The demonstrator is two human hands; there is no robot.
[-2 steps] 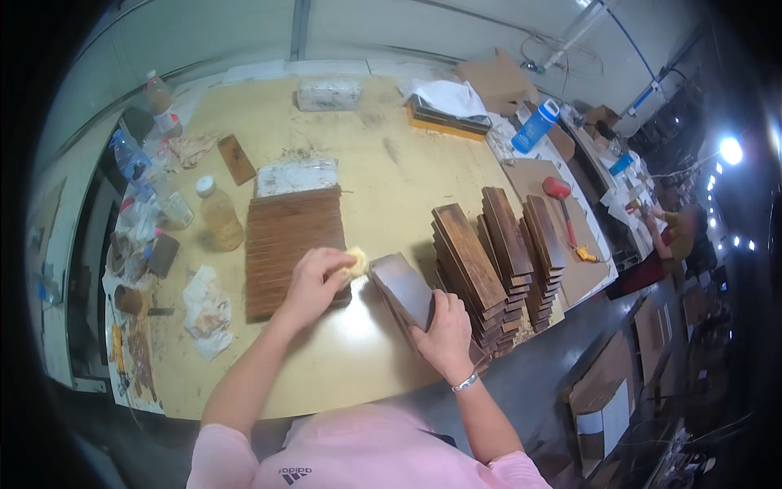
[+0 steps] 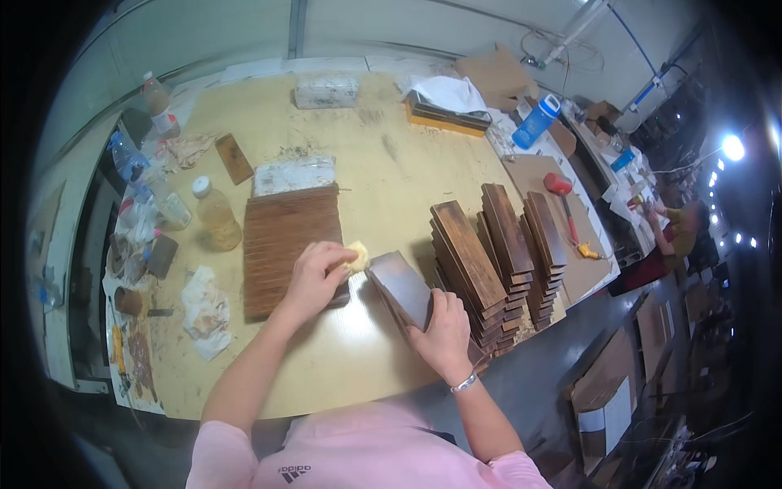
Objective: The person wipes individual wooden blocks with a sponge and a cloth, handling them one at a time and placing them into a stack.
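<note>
My left hand (image 2: 316, 275) pinches a small pale-yellow wad (image 2: 357, 256), which looks like a sponge or folded cloth. The wad is close to the far left corner of a dark wooden board (image 2: 401, 282). On that board's right edge, my right hand (image 2: 445, 332) is closed, thumb on the near side; the board is tilted and its upper face shines. Whether a second board lies under it I cannot tell. To the left of the wad, partly behind my left hand, a row of brown wooden pieces (image 2: 292, 228) lies packed side by side.
Stepped stacks of wooden boards (image 2: 468, 253) stand to the right. Beyond them are a red mallet (image 2: 557, 183) and a blue bottle (image 2: 536, 122). At left are a bottle of amber liquid (image 2: 217, 216) and crumpled tissue (image 2: 205, 310). A person (image 2: 680, 236) works at the far right.
</note>
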